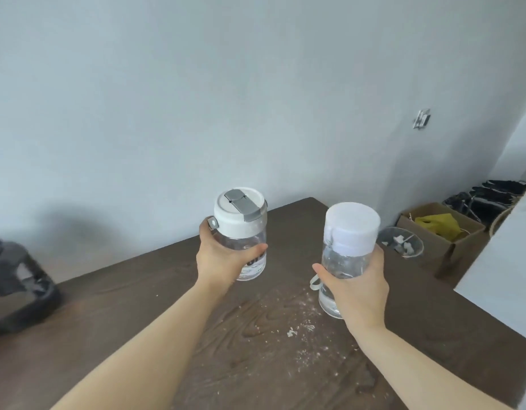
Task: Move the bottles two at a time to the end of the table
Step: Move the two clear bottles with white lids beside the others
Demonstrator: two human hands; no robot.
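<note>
left hand (223,258) wrapped round flip-lid bottle (241,232), right hand (355,287) round white-cap bottle (346,255), both upright over table (137,291); blurry dark jug (16,285) far left, maybe another bottle

Both forearms bare, extended forward from the lower frame, converging slightly. Left hand (223,258): grip wrapped around the body of a clear bottle with a grey-latched lid (241,232), thumb across the front, held upright. Right hand (356,285): grip closed around a clear bottle with a plain white cap (349,238), thumb on the left side, held upright, nearer the camera than the left.
</note>
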